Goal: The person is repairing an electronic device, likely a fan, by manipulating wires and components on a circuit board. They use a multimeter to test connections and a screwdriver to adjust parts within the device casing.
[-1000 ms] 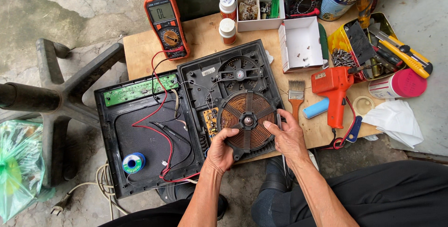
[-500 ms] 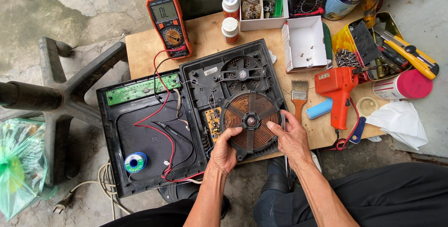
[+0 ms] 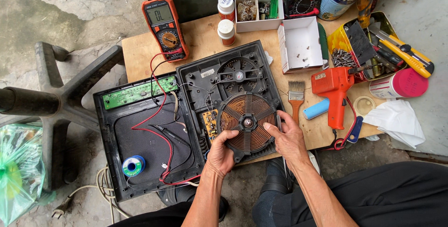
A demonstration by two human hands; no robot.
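An opened black induction cooker lies on a wooden board. Its base half (image 3: 205, 75) holds a fan and a round copper coil disc (image 3: 245, 122). My left hand (image 3: 220, 152) grips the coil's near left rim. My right hand (image 3: 285, 136) holds the coil's right rim, fingers on top. The lid half (image 3: 140, 138) lies flipped open to the left, with a green circuit board (image 3: 139, 92), red and black probe leads and a blue solder spool (image 3: 133, 165) on it.
An orange multimeter (image 3: 164, 26) stands at the board's back left. Two white bottles (image 3: 226, 19), small parts boxes (image 3: 301, 45), a paintbrush (image 3: 296, 97), an orange soldering gun (image 3: 335, 91), a yellow tin of tools (image 3: 373, 45) and tissue (image 3: 396, 119) lie right. A chair base (image 3: 51, 101) sits left.
The view has shifted slightly. My hands stay on the coil disc, with the left hand closing a little more around its near rim.
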